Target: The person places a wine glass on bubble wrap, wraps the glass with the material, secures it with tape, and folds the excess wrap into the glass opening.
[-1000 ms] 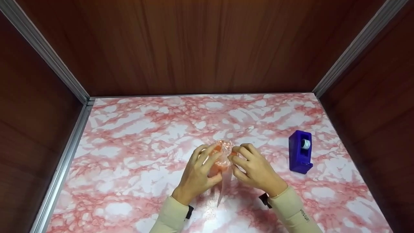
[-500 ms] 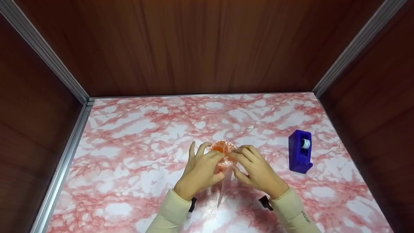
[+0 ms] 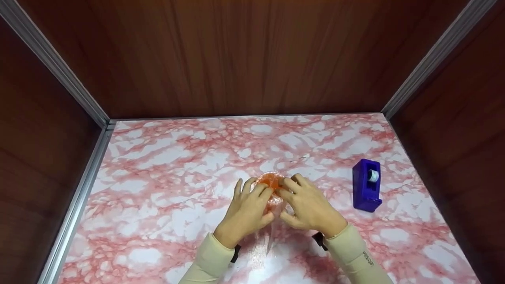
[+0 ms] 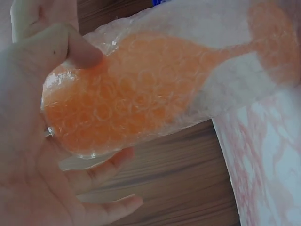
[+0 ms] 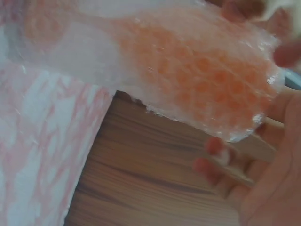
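Note:
An orange stemmed glass (image 4: 150, 84) wrapped in clear bubble wrap (image 5: 207, 70) stands upright on the table, mouth up, between the hands. My left hand (image 3: 244, 213) holds it near the rim, its thumb (image 4: 84, 52) pressing the wrap from outside and some fingers bent over the mouth. Two other left fingers stretch out past the glass in the left wrist view. From the other side my right hand (image 3: 309, 205) has bent fingers at the rim and inside the mouth, with its thumb close to the wrap. Several fingertips are hidden inside the opening.
A purple tape dispenser (image 3: 366, 185) with a roll of clear tape stands to the right on the red-and-white marbled table (image 3: 165, 189). Dark wood panels (image 3: 244, 59) with metal edge strips rise at the back and both sides.
The crumpled wrap over the mouth has been parted and pressed down, so the orange inside shows. Both hands' fingers have shifted at the rim; the glass stays in place.

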Demonstrator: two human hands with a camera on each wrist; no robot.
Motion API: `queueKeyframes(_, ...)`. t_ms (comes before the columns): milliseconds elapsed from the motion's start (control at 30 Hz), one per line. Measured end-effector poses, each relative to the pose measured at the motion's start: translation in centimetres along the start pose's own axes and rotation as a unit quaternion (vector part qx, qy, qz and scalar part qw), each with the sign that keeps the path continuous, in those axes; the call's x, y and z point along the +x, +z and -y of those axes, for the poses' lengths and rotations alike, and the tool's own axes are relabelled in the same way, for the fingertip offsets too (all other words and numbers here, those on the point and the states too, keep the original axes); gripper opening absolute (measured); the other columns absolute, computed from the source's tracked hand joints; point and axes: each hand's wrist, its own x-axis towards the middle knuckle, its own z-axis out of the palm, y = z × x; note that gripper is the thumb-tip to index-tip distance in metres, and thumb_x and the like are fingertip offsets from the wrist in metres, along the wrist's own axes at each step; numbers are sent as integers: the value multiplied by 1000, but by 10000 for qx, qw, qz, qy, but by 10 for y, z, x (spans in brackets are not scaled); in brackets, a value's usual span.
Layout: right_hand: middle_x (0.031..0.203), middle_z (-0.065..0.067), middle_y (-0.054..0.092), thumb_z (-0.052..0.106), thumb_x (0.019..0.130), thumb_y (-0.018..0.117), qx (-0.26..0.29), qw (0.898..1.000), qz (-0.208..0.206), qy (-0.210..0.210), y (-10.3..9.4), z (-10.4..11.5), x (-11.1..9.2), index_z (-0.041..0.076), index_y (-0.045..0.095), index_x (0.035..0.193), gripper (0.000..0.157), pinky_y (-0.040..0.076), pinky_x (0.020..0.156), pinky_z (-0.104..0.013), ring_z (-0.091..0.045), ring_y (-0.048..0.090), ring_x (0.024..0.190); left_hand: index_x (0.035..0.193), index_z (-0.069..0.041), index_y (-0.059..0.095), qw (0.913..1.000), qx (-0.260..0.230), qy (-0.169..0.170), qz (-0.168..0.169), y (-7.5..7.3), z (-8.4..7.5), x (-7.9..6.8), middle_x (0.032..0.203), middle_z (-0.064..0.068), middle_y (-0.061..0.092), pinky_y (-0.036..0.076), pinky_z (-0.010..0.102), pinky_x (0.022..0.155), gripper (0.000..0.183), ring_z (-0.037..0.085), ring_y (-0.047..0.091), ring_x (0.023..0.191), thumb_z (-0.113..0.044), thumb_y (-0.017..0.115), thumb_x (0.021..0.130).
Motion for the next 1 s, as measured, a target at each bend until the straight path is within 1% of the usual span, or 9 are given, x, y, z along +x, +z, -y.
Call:
queueKeyframes(100, 112, -5, 59, 37, 76, 67, 9, 9984, 521, 198, -6, 0, 4, 9, 73, 108, 43, 50, 74, -41, -28, 53, 90, 122, -12, 63, 9997, -191, 92, -128, 0, -3, -1, 121, 5, 65, 39, 63, 103, 47, 40, 52, 125, -31, 76, 81)
queueKeyframes(167, 111, -3, 59, 36, 74, 71, 41, 9957, 846, 371, -10, 1, 7, 10, 74, 107, 42, 52, 71, -40, -26, 56, 88, 119, -12, 63, 9996, -252, 90, -79, -2, -6, 1, 118, 5, 67, 39, 63, 104, 42, 41, 53, 124, -29, 75, 82)
queueKeyframes(333, 114, 0, 60, 41, 76, 75, 145, 9883, 1368, 664, -15, 3, 13, 13, 75, 106, 40, 54, 74, -43, -26, 60, 90, 109, -18, 64, 9980, -227, -188, 567, -11, -11, 9, 119, -2, 69, 31, 66, 107, 31, 44, 52, 125, -29, 73, 81)
queueKeyframes(433, 118, -1, 60, 41, 80, 74, 408, 9873, 1381, 664, -12, 2, 9, 12, 73, 111, 42, 54, 83, -43, -24, 60, 97, 98, -21, 67, 9955, -448, -222, 808, -14, -11, 13, 114, -5, 71, 33, 66, 105, 19, 43, 55, 122, -27, 75, 81)
queueKeyframes(500, 117, 1, 61, 37, 82, 73, 690, 9878, 1254, 606, -10, 0, 4, 12, 69, 115, 42, 53, 86, -39, -19, 59, 98, 86, -22, 68, 9939, -626, -168, 890, -16, -10, 14, 100, -7, 73, 37, 66, 103, 11, 40, 58, 119, -25, 77, 82)
queueKeyframes(633, 115, 1, 63, 27, 87, 74, 1324, 9864, 946, 247, -12, -5, -3, 13, 68, 115, 32, 53, 87, -34, -15, 59, 98, 70, -23, 67, 9906, -865, -43, 1062, -23, -5, 15, 76, -10, 67, 40, 64, 101, 17, 32, 62, 110, -19, 79, 81)
queueKeyframes(700, 112, 2, 65, 26, 90, 75, 1552, 9844, 827, 49, -14, -8, -4, 15, 70, 111, 25, 53, 85, -32, -14, 60, 97, 70, -22, 68, 9893, -919, 54, 1132, -24, -4, 16, 75, -10, 66, 41, 61, 102, 17, 30, 63, 109, -16, 79, 82)
queueKeyframes(833, 105, 5, 69, 25, 90, 76, 1771, 9800, 877, -212, -17, -12, -1, 15, 74, 106, 19, 52, 82, -31, -13, 60, 93, 76, -18, 69, 9884, -904, 468, 1129, -24, 0, 15, 79, -8, 66, 43, 52, 104, 13, 23, 65, 102, -14, 77, 86)
queueKeyframes(1000, 106, 5, 69, 22, 91, 74, 1822, 9763, 1151, -195, -18, -14, 2, 15, 73, 111, 21, 51, 85, -32, -13, 60, 96, 83, -15, 66, 9829, -1161, 752, 1216, -25, 5, 13, 77, -9, 58, 41, 44, 105, 10, 12, 59, 76, -15, 67, 93)
